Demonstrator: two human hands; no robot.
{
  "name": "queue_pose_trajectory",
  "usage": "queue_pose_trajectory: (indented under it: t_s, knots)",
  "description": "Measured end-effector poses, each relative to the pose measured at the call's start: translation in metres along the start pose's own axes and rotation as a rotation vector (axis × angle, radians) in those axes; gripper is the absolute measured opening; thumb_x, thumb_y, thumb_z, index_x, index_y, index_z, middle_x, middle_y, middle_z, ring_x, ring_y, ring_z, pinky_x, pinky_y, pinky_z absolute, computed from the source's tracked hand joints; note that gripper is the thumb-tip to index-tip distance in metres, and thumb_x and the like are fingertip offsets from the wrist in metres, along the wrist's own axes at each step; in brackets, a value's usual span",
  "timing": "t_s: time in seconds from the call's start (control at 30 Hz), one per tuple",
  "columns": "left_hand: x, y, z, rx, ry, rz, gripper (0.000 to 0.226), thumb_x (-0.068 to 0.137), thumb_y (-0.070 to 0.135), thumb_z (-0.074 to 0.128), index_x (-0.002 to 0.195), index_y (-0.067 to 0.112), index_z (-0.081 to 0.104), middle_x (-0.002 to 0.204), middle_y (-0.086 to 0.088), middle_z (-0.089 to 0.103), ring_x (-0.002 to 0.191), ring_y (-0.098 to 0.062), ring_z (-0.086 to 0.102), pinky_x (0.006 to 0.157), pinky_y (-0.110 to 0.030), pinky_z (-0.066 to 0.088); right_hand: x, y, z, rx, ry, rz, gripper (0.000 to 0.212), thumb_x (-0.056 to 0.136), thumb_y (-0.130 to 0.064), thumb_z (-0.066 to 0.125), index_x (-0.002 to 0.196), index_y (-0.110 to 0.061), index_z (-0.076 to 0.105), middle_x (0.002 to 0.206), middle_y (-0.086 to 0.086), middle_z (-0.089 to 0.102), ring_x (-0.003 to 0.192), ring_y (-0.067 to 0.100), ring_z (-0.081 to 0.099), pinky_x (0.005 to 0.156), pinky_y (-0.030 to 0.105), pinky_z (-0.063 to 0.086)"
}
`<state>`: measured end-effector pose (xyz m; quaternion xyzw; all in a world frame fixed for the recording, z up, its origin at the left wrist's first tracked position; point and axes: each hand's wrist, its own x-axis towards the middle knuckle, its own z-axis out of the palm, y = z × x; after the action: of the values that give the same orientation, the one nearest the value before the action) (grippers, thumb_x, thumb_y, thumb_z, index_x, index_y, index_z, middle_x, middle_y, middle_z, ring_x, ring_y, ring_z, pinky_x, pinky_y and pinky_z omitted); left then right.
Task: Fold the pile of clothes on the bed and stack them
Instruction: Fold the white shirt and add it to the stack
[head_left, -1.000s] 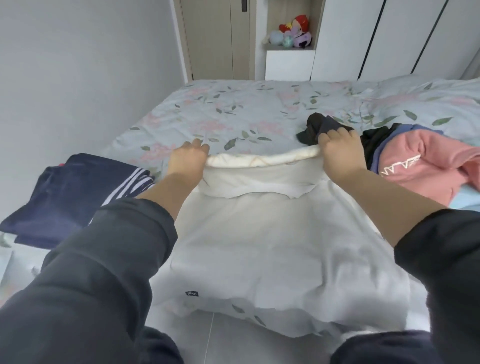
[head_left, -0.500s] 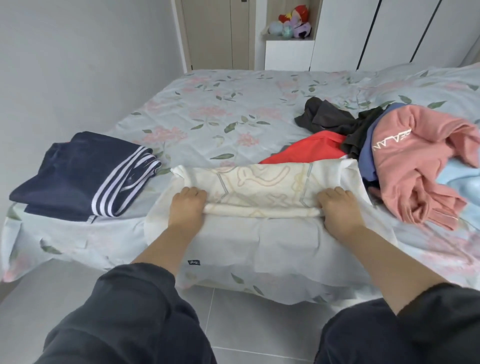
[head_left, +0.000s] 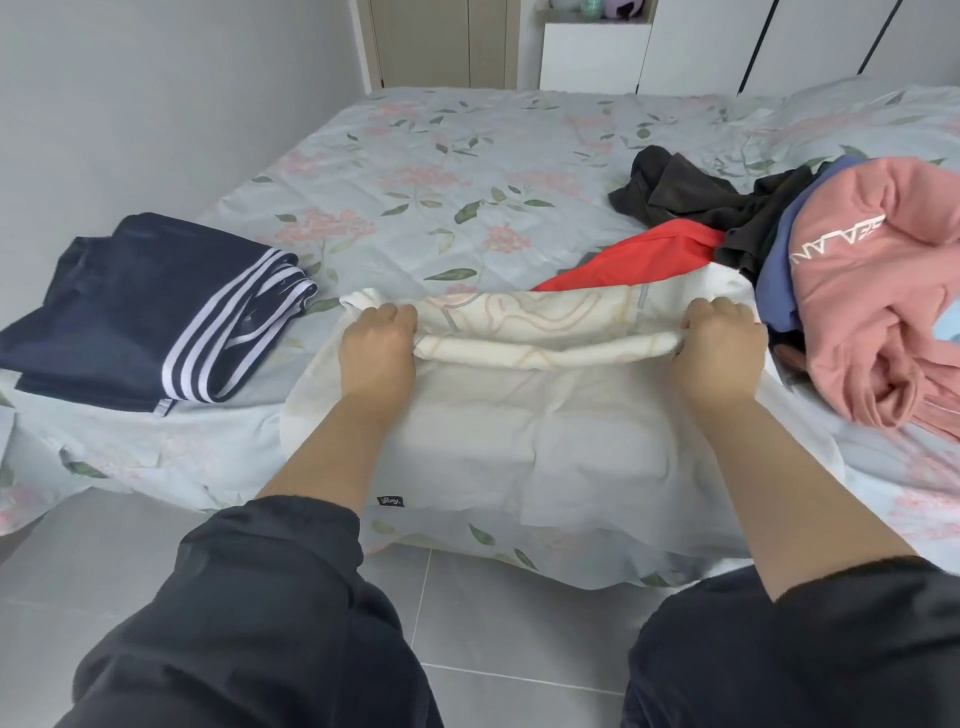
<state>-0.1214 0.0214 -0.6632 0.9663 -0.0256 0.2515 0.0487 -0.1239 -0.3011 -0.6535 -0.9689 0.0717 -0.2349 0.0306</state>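
A white shirt (head_left: 524, 415) with a faint beige print lies spread at the near edge of the bed (head_left: 441, 171), its lower hem hanging over the side. My left hand (head_left: 376, 353) grips the left end of a rolled fold across the shirt. My right hand (head_left: 719, 353) grips the right end of that fold. A folded navy garment with white stripes (head_left: 145, 306) rests on the bed to the left. An unfolded pile sits at the right: a pink sweatshirt (head_left: 878, 291), a blue piece (head_left: 779, 270), a red one (head_left: 644, 254) and a black one (head_left: 691, 192).
The floral bedsheet stretches back to a white cabinet (head_left: 592, 57) and wardrobe doors. A grey wall (head_left: 156, 104) runs along the left. Grey floor tiles (head_left: 493, 623) lie below the bed edge, between my dark sleeves.
Both hands brought the shirt's top edge down from mid-air toward me and laid it on the bed as a fold. The red garment behind it came into sight.
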Motion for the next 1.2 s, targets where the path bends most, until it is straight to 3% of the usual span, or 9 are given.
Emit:
queue_pose_trajectory:
  t_s: [0.1,0.17,0.3,0.43,0.53,0.63,1.0,1.1,1.2]
  knots:
    - [0.002,-0.001,-0.002,0.131,-0.421,0.007,0.024,0.087,0.005,0.049,0.108,0.011,0.057,0.108,-0.012,0.057,0.105,-0.031,0.051,0.077,-0.037,0.042,-0.002,-0.004,-0.006,-0.258,-0.484,0.078,0.029,0.083,-0.010,0.049,0.111,-0.014,0.057,0.116,0.007,0.056,0.114,0.028,0.048,0.096,0.042,0.033]
    - [0.006,-0.003,-0.005,0.097,-0.519,0.020,0.024,0.089,0.012,0.050,0.112,0.014,0.057,0.114,-0.010,0.053,0.112,-0.028,0.046,0.085,-0.037,0.042,0.001,-0.005,-0.011,-0.251,-0.559,0.088,0.025,0.085,-0.012,0.047,0.109,-0.016,0.055,0.119,0.005,0.055,0.117,0.025,0.046,0.101,0.043,0.029]
    - [0.019,0.005,-0.009,-0.265,-0.431,-0.053,0.022,0.086,0.009,0.055,0.099,0.018,0.071,0.113,-0.005,0.063,0.109,-0.025,0.054,0.091,-0.036,0.046,0.011,-0.013,-0.020,-0.189,-0.366,0.089,0.025,0.085,-0.015,0.048,0.107,-0.009,0.059,0.115,0.011,0.057,0.113,0.031,0.048,0.096,0.040,0.034]
    - [0.033,0.034,0.009,-0.403,-0.293,-0.018,0.045,0.090,0.003,0.043,0.131,0.013,0.057,0.134,-0.011,0.055,0.126,-0.029,0.043,0.105,-0.036,0.035,0.016,-0.039,0.003,0.111,-0.278,-0.116,0.035,0.092,-0.020,0.047,0.123,-0.006,0.054,0.128,0.016,0.052,0.116,0.033,0.045,0.095,0.041,0.039]
    - [0.041,0.051,0.034,-0.277,-0.410,0.120,0.049,0.100,0.023,0.036,0.149,0.020,0.030,0.155,-0.005,0.029,0.142,-0.025,0.021,0.116,-0.037,0.017,0.011,-0.058,0.028,0.234,-0.409,-0.322,0.049,0.098,-0.035,0.040,0.145,-0.019,0.035,0.156,0.004,0.024,0.142,0.025,0.021,0.115,0.043,0.015]
    - [0.044,0.055,0.057,-0.121,-0.555,0.128,0.053,0.102,0.041,0.022,0.152,0.030,0.011,0.161,0.005,0.004,0.147,-0.019,-0.001,0.118,-0.046,0.001,0.016,-0.057,0.050,0.158,-0.467,-0.367,0.054,0.100,-0.045,0.025,0.151,-0.030,0.017,0.160,-0.005,0.007,0.147,0.018,0.002,0.116,0.046,-0.001]
    - [0.051,-0.039,0.061,-0.055,-0.547,-0.377,0.056,0.100,0.041,0.013,0.151,0.020,0.016,0.161,0.002,0.004,0.147,-0.015,0.002,0.116,-0.052,0.005,0.052,0.001,0.064,0.110,-0.339,0.119,0.054,0.099,-0.035,0.020,0.150,-0.016,0.021,0.160,0.003,0.012,0.146,0.015,0.008,0.115,0.051,0.004]
    - [0.045,-0.038,0.058,-0.143,-0.307,-0.466,0.051,0.098,0.034,0.033,0.144,0.012,0.034,0.154,-0.013,0.023,0.140,-0.028,0.023,0.111,-0.046,0.022,0.051,-0.003,0.062,0.158,-0.225,0.135,0.052,0.099,-0.029,0.029,0.147,-0.011,0.030,0.159,0.010,0.012,0.145,0.022,0.013,0.113,0.052,0.008]
    - [0.044,-0.044,0.053,-0.316,-0.075,-0.656,0.050,0.094,0.027,0.046,0.139,0.006,0.038,0.135,-0.022,0.043,0.123,-0.039,0.041,0.099,-0.046,0.036,0.049,0.000,0.057,0.285,0.148,0.292,0.044,0.088,-0.017,0.050,0.129,0.000,0.048,0.144,0.024,0.033,0.127,0.040,0.036,0.100,0.046,0.030]
